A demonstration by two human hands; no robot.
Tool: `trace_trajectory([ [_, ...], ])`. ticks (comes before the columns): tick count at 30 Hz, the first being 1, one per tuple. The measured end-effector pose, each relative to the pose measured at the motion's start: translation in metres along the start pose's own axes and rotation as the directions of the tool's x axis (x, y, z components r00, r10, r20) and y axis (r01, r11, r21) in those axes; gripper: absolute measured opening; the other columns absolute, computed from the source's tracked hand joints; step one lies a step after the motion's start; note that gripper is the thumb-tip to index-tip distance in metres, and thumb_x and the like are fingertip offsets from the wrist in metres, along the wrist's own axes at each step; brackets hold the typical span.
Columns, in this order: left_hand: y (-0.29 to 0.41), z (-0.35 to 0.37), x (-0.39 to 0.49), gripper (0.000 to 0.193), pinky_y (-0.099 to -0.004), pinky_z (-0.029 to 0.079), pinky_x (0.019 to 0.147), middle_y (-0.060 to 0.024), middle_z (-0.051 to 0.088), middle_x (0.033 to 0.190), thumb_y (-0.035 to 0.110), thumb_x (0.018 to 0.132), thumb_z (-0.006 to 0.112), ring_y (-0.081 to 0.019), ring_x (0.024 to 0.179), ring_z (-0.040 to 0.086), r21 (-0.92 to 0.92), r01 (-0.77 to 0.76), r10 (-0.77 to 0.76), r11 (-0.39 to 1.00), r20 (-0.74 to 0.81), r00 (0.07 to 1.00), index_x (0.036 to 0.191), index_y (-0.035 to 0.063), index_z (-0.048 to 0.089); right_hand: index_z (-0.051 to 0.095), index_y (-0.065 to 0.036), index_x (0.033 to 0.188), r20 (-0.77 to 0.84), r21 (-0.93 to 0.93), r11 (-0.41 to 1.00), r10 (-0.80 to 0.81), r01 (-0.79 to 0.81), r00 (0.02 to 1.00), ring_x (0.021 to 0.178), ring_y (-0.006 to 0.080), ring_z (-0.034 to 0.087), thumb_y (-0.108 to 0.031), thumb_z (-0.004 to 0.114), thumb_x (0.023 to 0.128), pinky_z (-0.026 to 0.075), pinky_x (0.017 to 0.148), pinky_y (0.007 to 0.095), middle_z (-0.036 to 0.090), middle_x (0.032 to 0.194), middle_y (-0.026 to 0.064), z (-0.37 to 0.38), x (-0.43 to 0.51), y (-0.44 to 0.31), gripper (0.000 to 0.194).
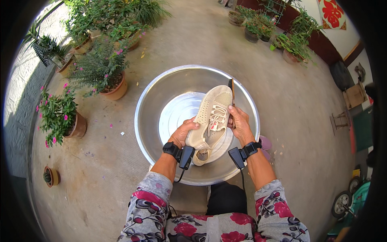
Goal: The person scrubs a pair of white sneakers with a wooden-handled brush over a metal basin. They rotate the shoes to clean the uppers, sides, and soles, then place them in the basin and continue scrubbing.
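A beige mesh lace-up shoe (pixel 201 128) is held over a large round metal basin (pixel 145 96). My left hand (pixel 183 132) grips the shoe's side near the heel, its thumb on the upper. At the shoe's other side, my right hand (pixel 241 124) holds a brush (pixel 232 90) with dark bristles and a brown back; the bristles face the toe. The fingers of that hand are partly hidden behind the shoe. Beneath the held shoe, a second beige shoe (pixel 202 157) rests in the basin, mostly covered.
Potted flowering plants (pixel 112 87) stand on the concrete floor at left, with a small potted cactus (pixel 52 176) nearer me. More pots (pixel 251 34) line the far right wall. Purple footwear (pixel 265 143) shows beside the basin's right rim. A wheeled green object (pixel 359 196) is at lower right.
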State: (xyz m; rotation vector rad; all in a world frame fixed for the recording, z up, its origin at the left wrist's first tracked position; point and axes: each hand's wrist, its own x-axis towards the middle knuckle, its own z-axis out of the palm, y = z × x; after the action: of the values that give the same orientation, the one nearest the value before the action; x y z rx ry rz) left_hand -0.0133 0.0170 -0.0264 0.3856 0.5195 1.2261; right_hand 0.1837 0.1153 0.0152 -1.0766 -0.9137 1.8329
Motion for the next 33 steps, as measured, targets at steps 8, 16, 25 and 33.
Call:
trace_trajectory([
  [8,-0.003,-0.001,0.003,0.054,-0.029,0.051,0.084,-0.0108,0.061,0.109,0.009,0.074,0.062,-0.0175,0.091,0.062,0.086,0.078,-0.079,0.993,0.014,0.997,0.125,-0.0021,0.047,0.054,0.006,0.104,0.006,0.053,0.998,-0.019,0.018,1.0,0.049,0.0072,0.049,-0.014,0.069,0.075,0.04,0.042,0.0197,0.058,0.073,0.0033,-0.01,0.013,0.01,0.039],
  [16,-0.01,0.0,0.013,0.05,-0.028,0.047,0.084,-0.0114,0.061,0.11,0.02,0.08,0.062,-0.017,0.095,0.06,0.582,0.173,0.063,0.795,-0.362,0.93,0.124,-0.0014,0.052,0.055,0.007,0.102,-0.164,0.001,0.983,-0.182,0.185,0.97,0.053,0.0092,0.053,-0.008,0.065,0.073,0.041,0.042,0.0214,0.06,0.077,0.0054,-0.014,0.016,0.006,0.034],
  [25,-0.027,0.018,0.026,0.016,-0.025,0.051,0.075,-0.0105,0.064,0.093,0.007,0.087,0.052,-0.0132,0.08,0.06,0.531,0.155,-0.018,0.833,-0.254,0.967,0.098,-0.0016,0.061,0.055,0.007,0.103,-0.299,-0.153,0.963,-0.258,0.221,0.919,0.069,0.0139,0.057,-0.007,0.065,0.075,0.047,0.057,0.0247,0.06,0.086,0.0084,-0.009,0.008,0.007,0.033],
  [33,-0.053,0.005,0.039,0.022,-0.0287,0.051,0.075,-0.0133,0.058,0.097,0.008,0.089,0.053,-0.0198,0.081,0.057,-0.308,0.026,-0.165,0.951,-0.433,0.886,0.108,0.0001,0.048,0.053,0.007,0.105,-0.239,-0.262,0.919,-0.357,0.293,0.903,0.073,0.0137,0.057,-0.008,0.064,0.077,0.047,0.064,0.0254,0.061,0.089,0.0087,0.011,0.002,0.017,0.034],
])
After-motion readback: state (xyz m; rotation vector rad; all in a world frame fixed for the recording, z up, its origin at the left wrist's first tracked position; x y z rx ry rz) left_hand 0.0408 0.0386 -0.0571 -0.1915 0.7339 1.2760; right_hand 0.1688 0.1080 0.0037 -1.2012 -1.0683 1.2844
